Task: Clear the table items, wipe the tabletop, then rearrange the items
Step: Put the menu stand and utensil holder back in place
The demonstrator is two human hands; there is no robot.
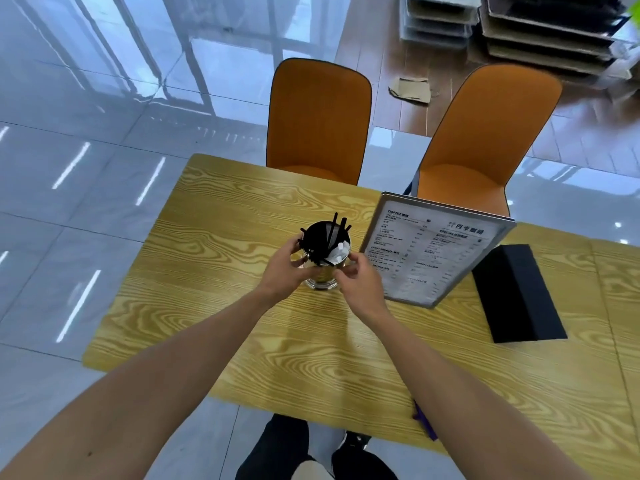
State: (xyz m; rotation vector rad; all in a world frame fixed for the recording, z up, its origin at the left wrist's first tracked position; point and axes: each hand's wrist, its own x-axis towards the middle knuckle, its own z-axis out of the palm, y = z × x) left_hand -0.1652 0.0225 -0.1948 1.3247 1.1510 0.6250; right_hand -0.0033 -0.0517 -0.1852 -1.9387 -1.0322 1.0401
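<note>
A clear glass jar (321,277) stands on the wooden table (214,244), filled with black stirrers and small white packets. My left hand (284,268) wraps its left side and my right hand (360,284) grips its right side. The jar's base rests on the tabletop. To its right an upright framed menu (433,251) leans back, and a black box (517,292) lies flat further right. A purple object (424,422) shows at the near table edge, mostly hidden by my right forearm.
Two orange chairs (317,119) (485,133) stand at the table's far side. Glossy floor tiles surround the table. Stacked trays and cardboard (540,32) sit on the floor at the back right. My legs and shoes show below the near edge.
</note>
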